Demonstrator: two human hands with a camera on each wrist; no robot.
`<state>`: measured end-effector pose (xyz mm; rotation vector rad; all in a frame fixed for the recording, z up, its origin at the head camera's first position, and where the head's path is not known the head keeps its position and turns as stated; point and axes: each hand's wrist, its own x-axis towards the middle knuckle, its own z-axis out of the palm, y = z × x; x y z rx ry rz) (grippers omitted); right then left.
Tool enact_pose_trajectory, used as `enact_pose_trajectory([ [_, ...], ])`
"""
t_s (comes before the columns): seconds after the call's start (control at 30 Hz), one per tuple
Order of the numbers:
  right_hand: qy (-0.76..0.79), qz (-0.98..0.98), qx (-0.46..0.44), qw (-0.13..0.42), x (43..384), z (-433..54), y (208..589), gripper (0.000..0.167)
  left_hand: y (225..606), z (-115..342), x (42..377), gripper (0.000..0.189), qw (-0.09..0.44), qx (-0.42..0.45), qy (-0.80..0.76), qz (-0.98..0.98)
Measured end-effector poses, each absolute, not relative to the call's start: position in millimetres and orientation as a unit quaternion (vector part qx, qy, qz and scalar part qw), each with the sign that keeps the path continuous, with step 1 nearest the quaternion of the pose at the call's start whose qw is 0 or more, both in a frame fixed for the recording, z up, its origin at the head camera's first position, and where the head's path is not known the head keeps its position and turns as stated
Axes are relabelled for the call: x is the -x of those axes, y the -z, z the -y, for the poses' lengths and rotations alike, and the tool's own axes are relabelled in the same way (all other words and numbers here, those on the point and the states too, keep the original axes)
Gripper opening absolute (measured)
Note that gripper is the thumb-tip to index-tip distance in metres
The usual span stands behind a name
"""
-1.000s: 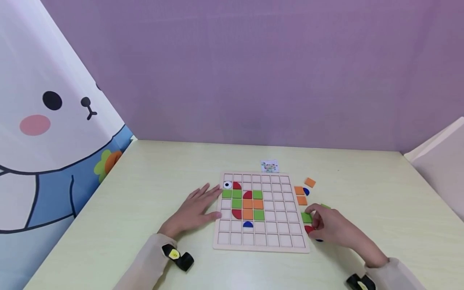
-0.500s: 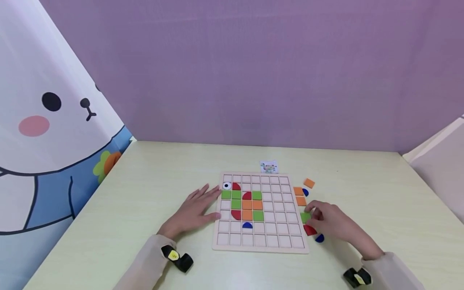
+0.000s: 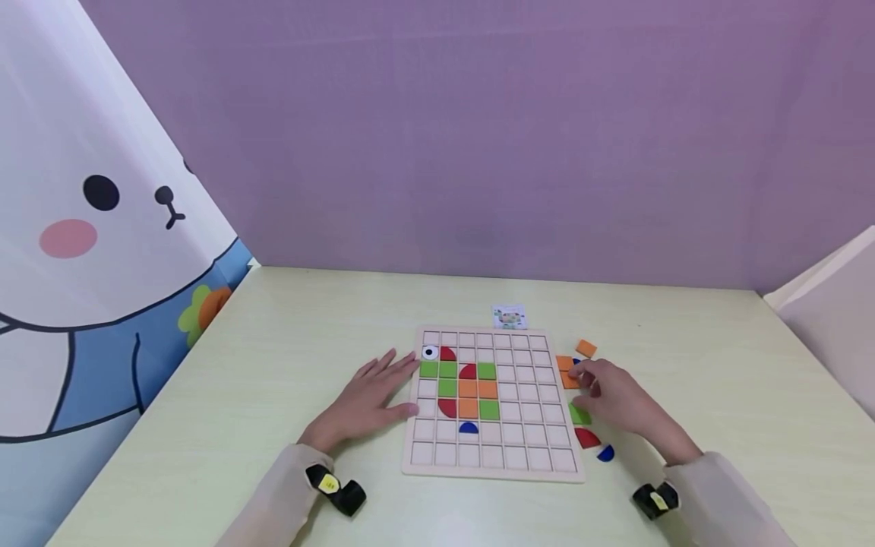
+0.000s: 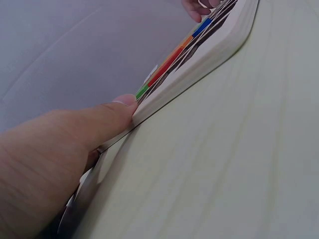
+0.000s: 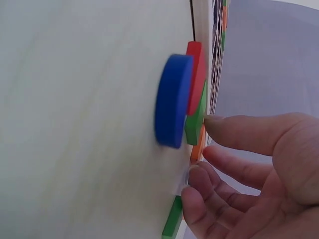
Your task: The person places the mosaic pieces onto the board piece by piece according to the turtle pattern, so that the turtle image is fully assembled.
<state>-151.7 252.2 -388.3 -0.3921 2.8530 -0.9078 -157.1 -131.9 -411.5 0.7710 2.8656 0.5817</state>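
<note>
- Beige sleeves [image 3: 718, 494] reach in from the near edge, each with a black device [image 3: 335, 490] at the wrist.
- Nearest of the loose pieces, a blue half-round [image 3: 605, 453] lies on the table [image 3: 307, 304], right of the board.
- Just beyond it, a red quarter-round [image 3: 587, 438] and then a green tile [image 3: 579, 415] lie beside the board's right edge.
- The right hand [image 3: 618, 399] is over these pieces, thumb and forefinger parted with nothing between them, so it grasps nothing. Its thumb is at the green tile; whether they touch, I cannot tell. The forefinger reaches over an orange tile [image 3: 569, 381].
- The left hand [image 3: 365, 399] lies with fingers spread, gripping nothing, its thumb and fingertips touching the left edge of the board.
- The board [image 3: 529, 393], a pale grid, lies flat between the hands. A blue half-round piece [image 3: 469, 428] sits nearest among its filled cells; green, orange and red pieces come next, then an eye tile [image 3: 429, 352] near the far left corner.
- Beyond the right hand, a separate orange piece [image 3: 585, 348] lies askew.
- A small printed card [image 3: 509, 316] lies at the board's far edge.
- Purple cloth [image 3: 478, 137] stands behind the table, a cartoon panel [image 3: 102, 304] to its left.
</note>
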Motion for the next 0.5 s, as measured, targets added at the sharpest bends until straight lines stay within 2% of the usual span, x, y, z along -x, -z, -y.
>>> enact_pose_trajectory([
  [0.37, 0.297, -0.942, 0.136, 0.075, 155.7, -252.6, 388.2, 0.028, 410.4, 131.7, 155.5, 0.072, 0.062, -0.252, -0.195, -0.946],
  [0.5, 0.295, -0.942, 0.141, 0.078, 157.0, -252.7, 388.4, 0.036, 411.5, 131.9, 155.3, 0.072, 0.061, -0.253, -0.193, -0.946],
])
